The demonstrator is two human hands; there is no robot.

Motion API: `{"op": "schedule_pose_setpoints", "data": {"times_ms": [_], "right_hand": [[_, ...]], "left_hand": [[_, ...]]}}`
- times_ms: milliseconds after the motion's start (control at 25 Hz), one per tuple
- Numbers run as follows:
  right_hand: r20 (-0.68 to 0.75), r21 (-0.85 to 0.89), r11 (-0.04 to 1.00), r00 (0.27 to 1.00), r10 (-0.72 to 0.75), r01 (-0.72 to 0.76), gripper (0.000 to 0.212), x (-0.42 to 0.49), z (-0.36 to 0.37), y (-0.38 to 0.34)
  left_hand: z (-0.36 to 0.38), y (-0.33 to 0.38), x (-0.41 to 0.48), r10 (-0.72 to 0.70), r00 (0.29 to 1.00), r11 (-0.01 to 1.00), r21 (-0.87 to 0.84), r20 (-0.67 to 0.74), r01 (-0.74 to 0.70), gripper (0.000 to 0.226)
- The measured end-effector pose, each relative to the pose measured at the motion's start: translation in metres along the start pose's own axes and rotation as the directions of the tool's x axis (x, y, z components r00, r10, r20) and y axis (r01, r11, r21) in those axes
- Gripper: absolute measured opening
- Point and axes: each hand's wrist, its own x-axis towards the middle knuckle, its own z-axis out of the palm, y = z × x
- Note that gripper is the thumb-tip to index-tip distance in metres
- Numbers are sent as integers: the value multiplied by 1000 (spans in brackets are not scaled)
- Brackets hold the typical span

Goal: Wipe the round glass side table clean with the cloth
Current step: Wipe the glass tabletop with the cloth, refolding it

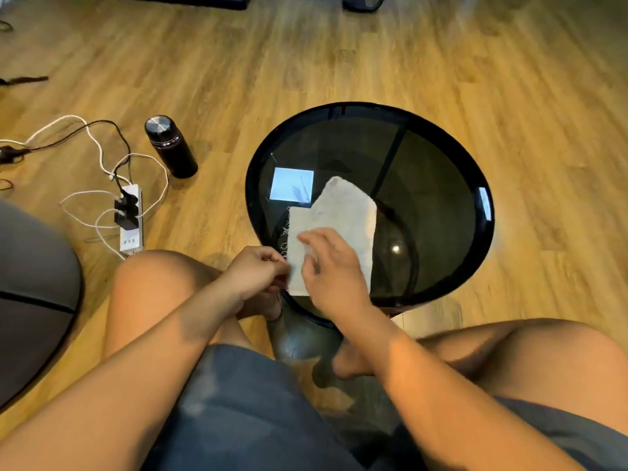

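A round side table (pixel 438 205) with dark smoked glass and a black rim stands on the wooden floor in front of my knees. A folded pale grey cloth (pixel 343 215) lies on its near left part. My left hand (pixel 258 270) pinches the cloth's near left edge at the table rim. My right hand (pixel 329 266) rests on top of the cloth with fingers bent, gripping a fold. A bright window reflection shows on the glass to the left of the cloth.
A black flask (pixel 170 146) stands on the floor to the left of the table. A white power strip (pixel 130 219) with plugs and tangled cables lies further left. A grey cushion (pixel 30 287) sits at the left edge.
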Motion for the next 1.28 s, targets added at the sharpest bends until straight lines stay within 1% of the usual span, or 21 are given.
{"op": "schedule_pose_setpoints", "data": {"times_ms": [80, 160, 240, 280, 360, 400, 480, 520, 560, 680, 760, 800, 840, 880, 960, 1000, 1080, 1160, 1200, 1240, 1280], "right_hand": [[254, -167, 982, 966, -47, 92, 45, -12, 28, -1], [288, -178, 973, 954, -89, 145, 45, -20, 33, 6], [305, -53, 994, 949, -77, 97, 43, -17, 21, 8], [254, -8, 999, 966, -46, 49, 41, -10, 13, 10], [-47, -9, 996, 995, 93, -93, 36, 9, -6, 26], [-178, -8, 971, 956, 235, -240, 39, 19, -17, 35], [-137, 100, 758, 746, 652, -644, 59, 31, -34, 43], [-39, 169, 604, 607, 794, -779, 66, 37, -35, 43], [71, 242, 492, 521, 851, -837, 65, 41, -36, 41], [413, 510, 195, 438, 798, -838, 36, 45, -52, 32], [598, 634, -24, 471, 649, -773, 43, 32, -64, 31], [630, 641, -41, 494, 599, -767, 42, 24, -70, 30], [609, 617, 65, 529, 591, -784, 35, 14, -75, 30], [523, 532, 292, 580, 624, -795, 27, 3, -79, 32], [181, 220, 708, 741, 647, -671, 14, -13, -90, 40], [29, 72, 804, 806, 591, -591, 11, -18, -97, 46], [-118, -99, 844, 849, 515, -526, 14, -18, -113, 51], [-123, -91, 844, 847, 518, -529, 20, -16, -124, 48], [-105, 88, 819, 812, 573, -567, 24, -15, -131, 43], [-14, 365, 705, 754, 657, -607, 31, -15, -140, 34], [149, 608, 496, 703, 695, -620, 36, -16, -152, 27]], "left_hand": [[-2, -1, 1, -47, 999, 998, -30, -10, 47, 10], [-1, -2, 3, -57, 998, 997, 49, -26, 58, 13], [2, -2, 4, -77, 997, 997, 0, 8, 77, 12], [4, 0, 4, -95, 994, 992, -81, 48, 99, 14], [9, 2, 3, -117, 986, 972, -189, 115, 137, 28], [11, 1, 5, -113, 987, 977, -168, 111, 131, 35], [14, 2, 4, -112, 991, 984, -130, 73, 121, 43], [15, 5, 3, -119, 991, 979, -157, 59, 127, 43], [13, 10, 1, -128, 989, 968, -209, 68, 139, 41], [-4, 29, -13, -77, 982, 917, -375, 171, 137, 40], [-14, 41, -25, 34, 968, 919, -388, 247, 66, 60], [-14, 45, -32, 94, 947, 923, -383, 307, 32, 70], [-12, 50, -39, 144, 915, 934, -357, 377, 1, 76], [-4, 53, -47, 167, 886, 956, -292, 432, -38, 79], [19, 59, -60, 165, 878, 985, -39, 450, -166, 81], [34, 63, -65, 180, 891, 961, 120, 417, -250, 82], [65, 74, -74, 286, 885, 788, 436, 367, -435, 86], [97, 89, -85, 388, 825, 597, 570, 411, -564, 94], [110, 96, -90, 419, 800, 551, 580, 429, -600, 98], [119, 102, -93, 450, 783, 531, 577, 429, -621, 102], [125, 106, -95, 488, 768, 519, 569, 416, -638, 105]]}}
